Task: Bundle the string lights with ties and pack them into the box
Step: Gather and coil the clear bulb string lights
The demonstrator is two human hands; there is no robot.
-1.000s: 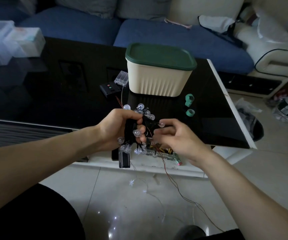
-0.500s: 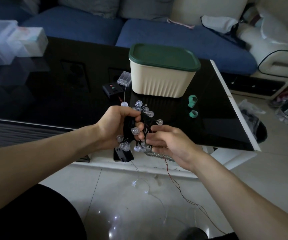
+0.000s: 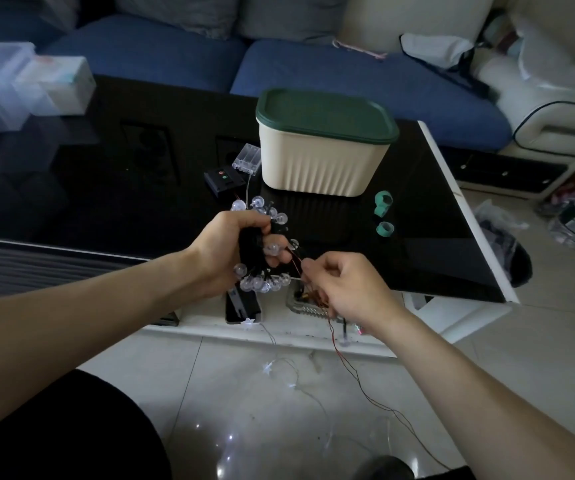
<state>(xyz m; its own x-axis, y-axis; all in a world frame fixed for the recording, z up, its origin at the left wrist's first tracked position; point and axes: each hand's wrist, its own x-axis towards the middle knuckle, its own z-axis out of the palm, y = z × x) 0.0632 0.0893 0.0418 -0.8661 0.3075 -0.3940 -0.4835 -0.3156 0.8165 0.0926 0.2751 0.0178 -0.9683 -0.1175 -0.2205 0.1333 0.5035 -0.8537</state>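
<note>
Box point(image 3: 320, 161), cream, green lid on: on the black table point(image 3: 106, 188), beyond both hands. String lights point(image 3: 262, 251), bulbs bunched: clenched in left hand point(image 3: 225, 252), long axis roughly upright. Red wire point(image 3: 355, 372): pinched by right hand point(image 3: 345, 289) just right of bundle, trailing floorward. Green ties point(image 3: 383, 216): right of bundle, nearer right hand.

A cream ribbed box point(image 3: 317, 168) wears a dark green lid point(image 3: 327, 114). Two teal tape rolls point(image 3: 383, 204) lie on the glossy black table point(image 3: 106, 188); the sofa point(image 3: 348, 77) is blue.
</note>
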